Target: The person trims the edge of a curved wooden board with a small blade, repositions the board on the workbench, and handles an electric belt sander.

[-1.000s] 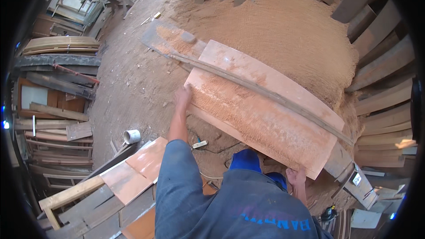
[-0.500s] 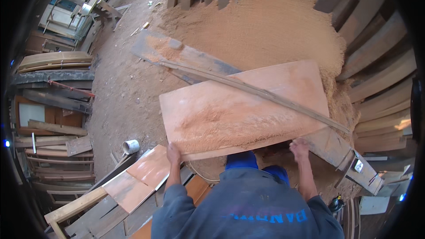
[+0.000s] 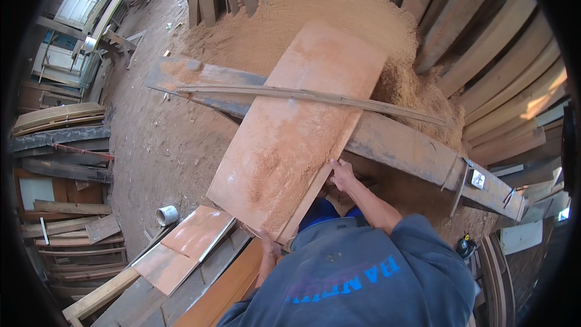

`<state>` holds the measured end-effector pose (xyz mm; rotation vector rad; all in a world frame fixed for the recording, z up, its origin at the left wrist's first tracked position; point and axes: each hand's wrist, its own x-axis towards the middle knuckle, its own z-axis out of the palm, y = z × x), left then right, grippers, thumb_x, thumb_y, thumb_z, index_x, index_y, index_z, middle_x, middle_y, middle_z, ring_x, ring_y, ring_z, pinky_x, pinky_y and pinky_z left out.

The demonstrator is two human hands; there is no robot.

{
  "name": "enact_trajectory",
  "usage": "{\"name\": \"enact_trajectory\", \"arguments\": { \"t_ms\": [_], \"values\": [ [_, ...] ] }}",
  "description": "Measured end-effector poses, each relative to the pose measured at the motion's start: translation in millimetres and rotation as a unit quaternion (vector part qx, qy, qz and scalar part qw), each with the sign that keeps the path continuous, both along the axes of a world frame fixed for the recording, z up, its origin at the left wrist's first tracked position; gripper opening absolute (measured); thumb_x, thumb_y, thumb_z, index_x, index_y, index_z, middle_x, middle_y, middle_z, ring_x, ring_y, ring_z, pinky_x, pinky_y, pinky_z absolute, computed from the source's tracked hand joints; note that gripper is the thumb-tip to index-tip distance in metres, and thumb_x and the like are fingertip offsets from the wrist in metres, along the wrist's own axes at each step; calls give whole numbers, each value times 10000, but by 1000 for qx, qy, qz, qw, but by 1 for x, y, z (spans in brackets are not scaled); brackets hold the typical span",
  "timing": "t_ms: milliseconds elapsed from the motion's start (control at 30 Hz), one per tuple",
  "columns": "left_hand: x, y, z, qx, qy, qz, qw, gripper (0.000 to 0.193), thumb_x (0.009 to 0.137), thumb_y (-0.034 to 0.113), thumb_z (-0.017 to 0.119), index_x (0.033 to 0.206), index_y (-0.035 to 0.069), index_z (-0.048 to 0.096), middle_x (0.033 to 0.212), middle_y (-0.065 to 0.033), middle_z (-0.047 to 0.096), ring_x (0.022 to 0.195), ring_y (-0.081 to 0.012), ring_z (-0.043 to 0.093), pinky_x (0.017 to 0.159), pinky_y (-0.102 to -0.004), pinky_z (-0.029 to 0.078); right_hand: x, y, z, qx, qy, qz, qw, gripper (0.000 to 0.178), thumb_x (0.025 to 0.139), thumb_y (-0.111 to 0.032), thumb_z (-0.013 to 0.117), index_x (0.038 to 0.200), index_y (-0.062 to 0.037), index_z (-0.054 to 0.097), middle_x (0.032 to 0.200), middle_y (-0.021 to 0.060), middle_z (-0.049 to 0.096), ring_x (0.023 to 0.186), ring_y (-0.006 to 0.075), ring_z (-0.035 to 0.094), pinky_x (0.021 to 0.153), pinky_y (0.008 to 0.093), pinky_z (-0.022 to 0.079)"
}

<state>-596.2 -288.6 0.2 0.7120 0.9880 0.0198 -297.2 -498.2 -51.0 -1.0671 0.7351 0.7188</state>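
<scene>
A broad reddish wooden panel (image 3: 327, 60) lies across a thick plank bench (image 3: 411, 145), turned at a slant with its far end over the sawdust heap. Loose sawdust (image 3: 284, 157) is spread on its nearer half. My left hand (image 3: 270, 246) is closed on the panel's near edge, by the lower corner. Farther along, on the right long edge, my right hand (image 3: 342, 174) grips with the fingers partly hidden beneath. A long thin wooden strip (image 3: 296, 92) crosses over the panel's top.
Two smaller reddish panels (image 3: 200, 230) lie on boards at lower left, beside a white bucket (image 3: 167, 215). A sawdust heap (image 3: 339, 0) covers the ground ahead. Upright planks (image 3: 478, 30) lean along the right; stacked timber (image 3: 66, 206) lines the left.
The panel has swung round from lying nearly crosswise to pointing away from me. My right hand, loose near the edge before, now grips it; my left hand has moved nearer and rightward.
</scene>
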Motion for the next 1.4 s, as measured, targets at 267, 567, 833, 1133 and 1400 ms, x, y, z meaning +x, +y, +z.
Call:
{"name": "enact_trajectory", "arguments": {
  "t_ms": [267, 567, 833, 1133, 1400],
  "values": [
    [1, 27, -30, 74, -45, 83, 993, 843, 1027, 652, 421, 1579, 33, 268, 1573, -170, 416, 1420, -355, 441, 1191, -502, 368, -9, -16, -7, -114, -60, 168, 977, 375, 1071, -345, 528, 1053, -10, 698, 726, 69, 627, 567, 168, 582, 509, 352, 439],
    [40, 36, -50, 281, 132, 152, 938, 783, 1079, 557, 388, 1538, -73, 306, 1586, -186, 373, 1418, -298, 412, 1199, -397, 317, -26, 12, 33, -133, 21, 315, 940, 368, 1092, -226, 436, 1356, 8, 542, 1275, 204, 623, 1178, 387, 644, 978, 595, 550],
    [133, 121, -38, 264, 129, 200, 935, 741, 1104, 529, 326, 1545, -67, 322, 1580, -188, 403, 1450, -297, 386, 1209, -398, 290, 70, 108, 35, -121, -46, 345, 929, 352, 1092, -260, 469, 1325, -16, 571, 1189, 171, 674, 1019, 323, 711, 843, 517, 611],
    [254, 243, -98, 208, 109, 290, 928, 739, 1098, 545, 347, 1456, -99, 412, 1472, -195, 504, 1330, -270, 496, 1144, -397, 376, 269, 112, 109, -524, -591, 397, 467, 560, 917, -483, 651, 1173, 14, 693, 1122, 263, 710, 1065, 452, 670, 1004, 520, 500],
    [267, 234, -63, 189, 116, 294, 930, 816, 1059, 635, 376, 1463, -73, 409, 1467, -180, 495, 1329, -276, 482, 1138, -425, 390, 253, 0, 105, -472, -258, 634, 556, 748, 839, -622, 712, 1139, 62, 689, 1129, 323, 683, 1104, 477, 647, 968, 529, 488]
  ]
}}
